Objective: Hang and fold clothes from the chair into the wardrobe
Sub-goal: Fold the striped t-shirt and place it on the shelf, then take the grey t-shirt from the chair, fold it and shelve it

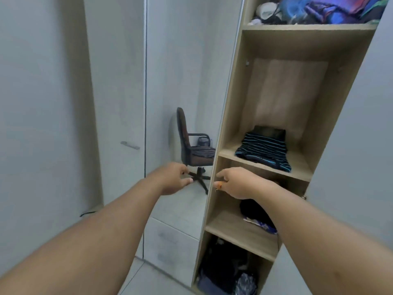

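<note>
A wooden wardrobe [231, 116] with open shelves fills the right half of the view. A folded dark garment with blue stripes [263, 149] lies on its middle shelf. Far off, a dark office chair [187, 143] stands by the wall with grey clothes [202, 152] on its seat. Both my arms reach forward. My left hand [174, 178] hovers in front of the chair's base, fingers loosely apart, holding nothing. My right hand [236, 184] is in front of the wardrobe's left side panel, below the striped garment, fingers extended and empty.
Bright crumpled clothes [331, 9] fill the top shelf. Dark clothes [255, 211] lie on the lower shelf and more [225, 267] in the bottom compartment. White closed wardrobe doors with a handle [130, 145] stand at left, drawers [170, 243] below.
</note>
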